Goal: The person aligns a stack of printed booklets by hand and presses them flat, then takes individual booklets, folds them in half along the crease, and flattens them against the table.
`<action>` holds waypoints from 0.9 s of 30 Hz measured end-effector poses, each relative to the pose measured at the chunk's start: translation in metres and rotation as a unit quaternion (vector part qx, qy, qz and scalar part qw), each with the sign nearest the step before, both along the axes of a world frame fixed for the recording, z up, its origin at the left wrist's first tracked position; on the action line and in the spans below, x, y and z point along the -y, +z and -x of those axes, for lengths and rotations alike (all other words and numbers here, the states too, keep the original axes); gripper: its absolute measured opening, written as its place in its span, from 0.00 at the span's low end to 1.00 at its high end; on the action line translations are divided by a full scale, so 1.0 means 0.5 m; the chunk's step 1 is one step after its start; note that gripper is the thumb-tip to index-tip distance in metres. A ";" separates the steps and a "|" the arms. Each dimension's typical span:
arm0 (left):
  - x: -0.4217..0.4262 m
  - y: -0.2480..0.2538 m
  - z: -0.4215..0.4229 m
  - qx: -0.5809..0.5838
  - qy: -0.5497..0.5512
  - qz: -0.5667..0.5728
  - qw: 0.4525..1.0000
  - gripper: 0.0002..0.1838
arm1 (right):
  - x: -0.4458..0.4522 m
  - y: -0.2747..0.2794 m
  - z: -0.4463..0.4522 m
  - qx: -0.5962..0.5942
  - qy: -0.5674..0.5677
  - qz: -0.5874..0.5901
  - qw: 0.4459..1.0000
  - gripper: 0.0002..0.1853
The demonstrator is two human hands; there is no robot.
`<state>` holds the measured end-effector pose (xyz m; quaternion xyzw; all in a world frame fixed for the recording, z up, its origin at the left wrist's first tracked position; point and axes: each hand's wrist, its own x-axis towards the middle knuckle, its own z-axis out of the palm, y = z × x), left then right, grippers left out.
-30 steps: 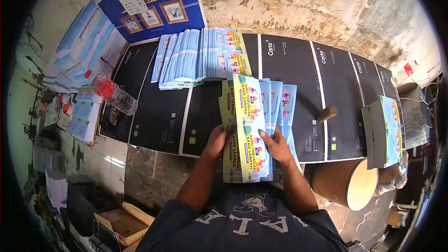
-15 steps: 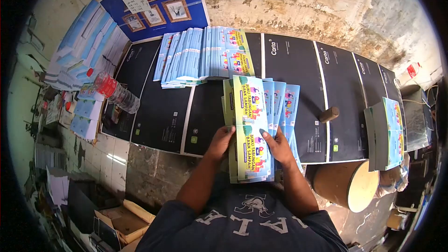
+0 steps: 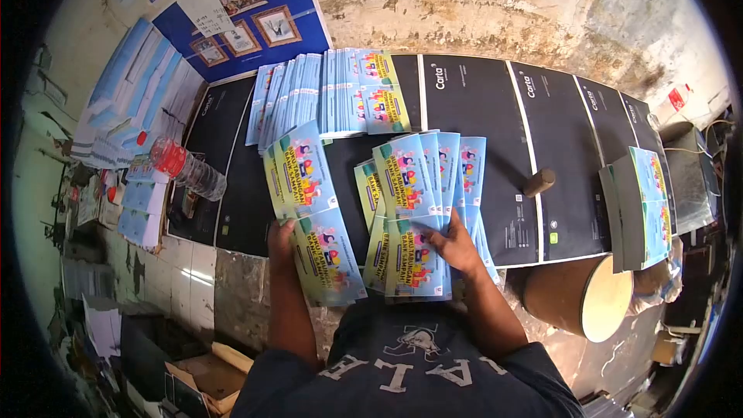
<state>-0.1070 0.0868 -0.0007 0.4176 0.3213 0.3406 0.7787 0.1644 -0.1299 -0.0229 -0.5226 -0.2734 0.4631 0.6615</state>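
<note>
My left hand (image 3: pixel 283 241) grips the left edge of a long printed cover sheet (image 3: pixel 316 220), tilted and held apart from the others. My right hand (image 3: pixel 457 244) rests on a fanned pile of matching sheets (image 3: pixel 406 217) at the table's near edge, its thumb over the top sheet and its other fingers at the pile's right side. I cannot make out whether it pinches any sheet. Behind them, a long overlapping row of the same printed sheets (image 3: pixel 340 97) lies along the back of the black table (image 3: pixel 480 101).
A plastic bottle (image 3: pixel 190 166) lies slanted at the left, beside paper stacks (image 3: pixel 131 101). A wooden peg (image 3: pixel 539 182) stands right of the pile. Another sheet stack (image 3: pixel 642 209) sits at the right end, above a round drum (image 3: pixel 580 298). A blue board (image 3: pixel 244 19) leans behind.
My left hand has moved left, carrying a sheet away from the pile. My right hand has stayed near the pile's right side. The view has shifted slightly.
</note>
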 end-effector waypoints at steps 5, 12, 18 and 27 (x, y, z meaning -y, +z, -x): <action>0.064 -0.064 -0.132 -0.130 -0.095 -0.136 0.977 0.17 | -0.014 0.012 0.001 0.005 0.008 0.023 1.000 0.40; 0.017 0.002 -0.060 -0.025 -0.051 0.017 0.998 0.17 | -0.011 0.018 0.002 0.023 0.001 0.015 1.000 0.38; 0.054 -0.056 -0.153 -0.211 -0.135 -0.157 0.955 0.19 | -0.019 -0.011 0.001 0.127 -0.011 -0.016 0.992 0.39; -0.019 0.016 -0.004 0.008 0.008 -0.043 0.999 0.18 | -0.013 0.006 0.001 -0.028 0.000 0.009 1.000 0.38</action>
